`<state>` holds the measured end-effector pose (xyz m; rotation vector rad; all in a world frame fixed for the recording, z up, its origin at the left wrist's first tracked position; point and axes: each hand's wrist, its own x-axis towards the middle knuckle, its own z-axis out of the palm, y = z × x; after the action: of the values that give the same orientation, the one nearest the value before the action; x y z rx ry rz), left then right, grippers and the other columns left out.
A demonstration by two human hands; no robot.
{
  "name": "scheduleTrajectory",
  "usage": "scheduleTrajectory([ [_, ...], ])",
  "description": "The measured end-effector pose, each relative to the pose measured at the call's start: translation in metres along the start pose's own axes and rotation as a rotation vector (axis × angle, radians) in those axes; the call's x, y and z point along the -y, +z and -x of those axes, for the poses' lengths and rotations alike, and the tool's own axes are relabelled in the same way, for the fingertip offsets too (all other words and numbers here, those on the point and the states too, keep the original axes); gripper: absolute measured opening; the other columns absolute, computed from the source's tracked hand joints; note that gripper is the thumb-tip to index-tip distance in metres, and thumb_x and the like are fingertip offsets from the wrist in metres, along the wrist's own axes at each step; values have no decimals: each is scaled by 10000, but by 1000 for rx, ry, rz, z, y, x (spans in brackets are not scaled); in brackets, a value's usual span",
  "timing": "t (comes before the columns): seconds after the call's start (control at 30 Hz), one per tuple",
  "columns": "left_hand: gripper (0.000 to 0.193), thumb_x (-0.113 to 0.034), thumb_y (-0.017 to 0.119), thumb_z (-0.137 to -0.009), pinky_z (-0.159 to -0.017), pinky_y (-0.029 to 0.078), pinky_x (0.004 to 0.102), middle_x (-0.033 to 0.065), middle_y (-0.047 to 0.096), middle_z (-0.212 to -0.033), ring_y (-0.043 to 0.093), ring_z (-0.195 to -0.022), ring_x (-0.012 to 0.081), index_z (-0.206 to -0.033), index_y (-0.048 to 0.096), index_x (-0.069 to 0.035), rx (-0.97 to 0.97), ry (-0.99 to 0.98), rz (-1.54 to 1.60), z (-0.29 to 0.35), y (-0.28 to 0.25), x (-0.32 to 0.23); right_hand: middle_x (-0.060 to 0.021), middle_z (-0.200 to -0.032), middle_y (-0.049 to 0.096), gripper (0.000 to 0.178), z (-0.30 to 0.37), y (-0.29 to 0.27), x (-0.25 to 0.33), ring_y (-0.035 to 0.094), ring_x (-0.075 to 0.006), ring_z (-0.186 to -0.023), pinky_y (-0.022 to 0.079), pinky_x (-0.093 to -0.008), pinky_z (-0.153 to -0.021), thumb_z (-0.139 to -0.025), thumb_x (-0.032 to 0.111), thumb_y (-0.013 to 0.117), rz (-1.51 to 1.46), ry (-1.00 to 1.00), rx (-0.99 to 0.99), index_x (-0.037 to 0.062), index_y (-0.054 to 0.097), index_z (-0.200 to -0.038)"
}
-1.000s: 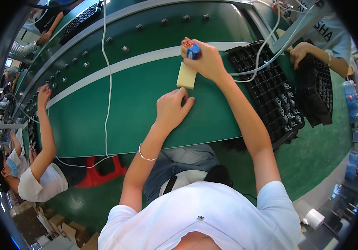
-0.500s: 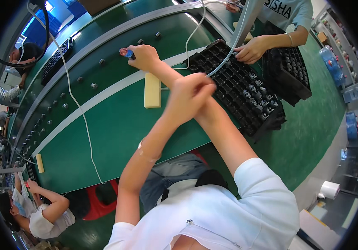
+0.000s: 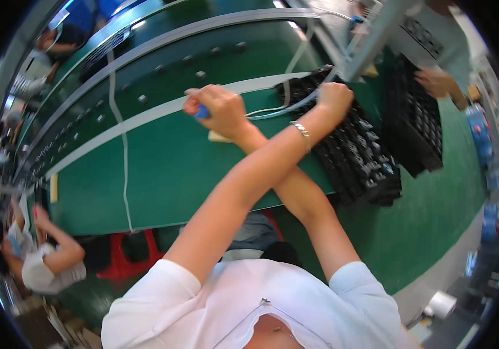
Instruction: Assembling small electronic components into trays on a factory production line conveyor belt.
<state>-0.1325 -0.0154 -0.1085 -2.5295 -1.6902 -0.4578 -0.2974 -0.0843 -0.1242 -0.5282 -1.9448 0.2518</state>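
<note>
My forearms cross, the left one lying above the right. My left hand (image 3: pixel 335 100), with a bracelet at its wrist, is closed over the far part of a black compartment tray (image 3: pixel 361 145). What its fingers hold, if anything, is hidden. Small silvery metal parts sit in the tray's nearer half. Out to the left, my right hand (image 3: pixel 221 110) wraps round a small blue-and-red handheld piece (image 3: pixel 201 111); blur hides its exact kind. A cream block (image 3: pixel 219 137) on the green table (image 3: pixel 168 174) shows partly behind that wrist.
Small metal parts (image 3: pixel 201 74) stand spaced along the green strip beyond the pale rail. A co-worker's hand (image 3: pixel 435 83) is by a second black tray (image 3: pixel 413 119) at the right. A white cable (image 3: pixel 125 168) hangs across the table. A grey frame post (image 3: pixel 377 41) rises behind the tray.
My left hand has swung right, from above my right forearm to the tray. My right hand sits farther right and nearer. The co-worker's hand has left the tray beside me. The view has shifted.
</note>
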Motion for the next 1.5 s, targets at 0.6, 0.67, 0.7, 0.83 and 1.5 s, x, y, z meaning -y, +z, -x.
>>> scheduleTrajectory([
  [0.6,214,7,710,-834,-598,502,197,55,678,-900,655,-771,76,-1003,580,-13,-511,-433,1269,223,-153,138,-65,-921,667,319,-12,-84,-2,636,-101,-724,459,-203,-528,-970,290,597,-1017,828,-201,21,601,-1140],
  [0.67,207,-7,724,-832,-566,472,188,47,678,-878,631,-724,54,-980,579,-9,-492,-482,1330,233,-137,150,-82,-954,676,331,-4,-85,5,659,-119,-744,503,-226,-530,-932,229,617,-1121,862,-43,5,596,-1175],
  [0.7,204,-20,737,-830,-533,441,180,39,678,-856,607,-678,32,-956,578,-5,-474,-535,1386,236,-132,154,-82,-954,676,331,-2,-81,8,659,-119,-744,503,-226,-530,-932,229,617,-1119,863,-46,5,596,-1175],
  [0.83,193,-42,745,-833,-521,427,174,49,698,-852,606,-659,29,-939,588,-7,-460,-536,1313,242,-128,157,-88,-957,669,345,4,-76,13,653,-113,-733,523,-239,-529,-924,210,629,-1061,846,105,-19,590,-1179],
  [1.5,176,-129,716,-873,-579,463,220,14,616,-701,567,-616,79,-884,581,-16,-654,-570,1095,238,-94,160,-75,-925,686,347,9,-86,-16,664,-127,-748,516,-244,-616,-860,216,718,-577,784,217,22,611,-1128],
])
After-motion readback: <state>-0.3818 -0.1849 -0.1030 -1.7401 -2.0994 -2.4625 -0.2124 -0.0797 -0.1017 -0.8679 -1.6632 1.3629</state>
